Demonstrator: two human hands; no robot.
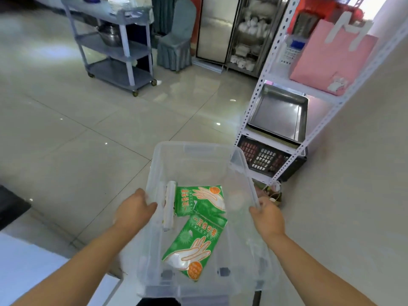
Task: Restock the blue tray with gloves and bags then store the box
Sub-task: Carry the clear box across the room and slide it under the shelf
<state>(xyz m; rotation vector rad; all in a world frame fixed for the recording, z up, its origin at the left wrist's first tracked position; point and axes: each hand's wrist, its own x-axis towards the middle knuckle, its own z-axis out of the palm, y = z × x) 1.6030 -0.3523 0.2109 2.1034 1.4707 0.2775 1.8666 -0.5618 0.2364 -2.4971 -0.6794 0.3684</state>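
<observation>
My left hand (135,208) and right hand (267,215) grip clear box (196,151) rims; green glove packs (199,200), bag roll (169,204) inside.

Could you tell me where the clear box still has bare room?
Bare: the far half of the clear box, beyond the glove packs, and the strip along its right wall. Crowded: near-left, where the bag roll and packs lie.
</observation>
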